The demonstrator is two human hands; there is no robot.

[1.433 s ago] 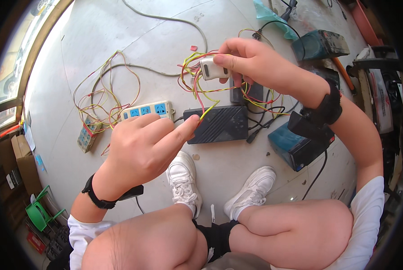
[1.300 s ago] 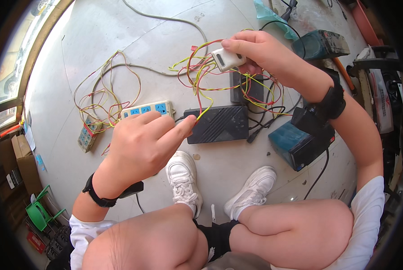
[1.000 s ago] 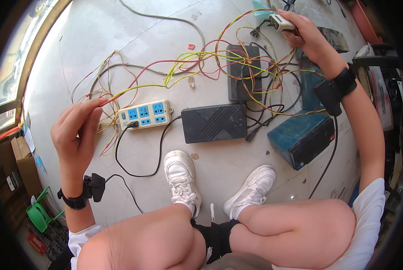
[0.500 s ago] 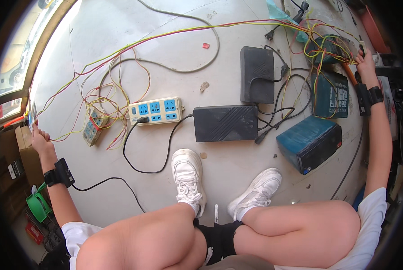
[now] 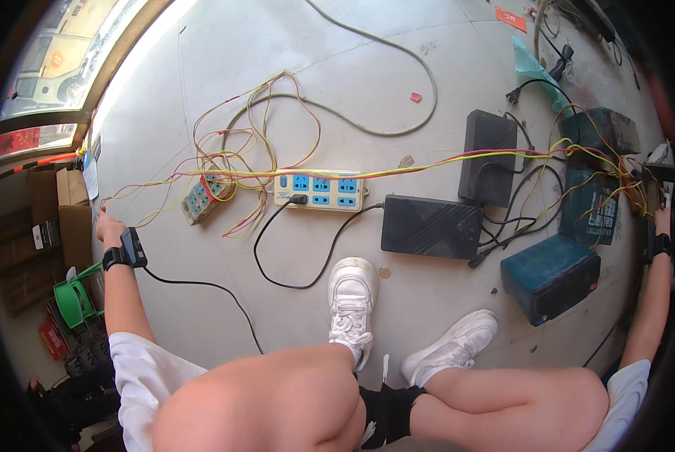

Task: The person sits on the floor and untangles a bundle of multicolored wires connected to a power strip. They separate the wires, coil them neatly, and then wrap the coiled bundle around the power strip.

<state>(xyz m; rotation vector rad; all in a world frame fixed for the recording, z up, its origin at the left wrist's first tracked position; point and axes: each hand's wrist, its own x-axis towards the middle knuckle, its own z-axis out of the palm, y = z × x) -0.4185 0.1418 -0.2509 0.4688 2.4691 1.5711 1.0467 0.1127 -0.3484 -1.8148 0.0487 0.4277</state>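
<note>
Thin red-and-yellow wires [image 5: 465,157] cross an oblong cream power strip [image 5: 330,190]. Leftward, the left hand [image 5: 110,226] pinches them; rightward, the right hand's [image 5: 662,219] grip eludes me.

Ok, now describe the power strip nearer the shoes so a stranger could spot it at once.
On the pale floor, find the person's left white shoe. Beyond its toe lies a cream power strip with blue sockets, crossed by red and yellow wires. Unlike the slanting strip to its left, it has a black plug in it.
</note>
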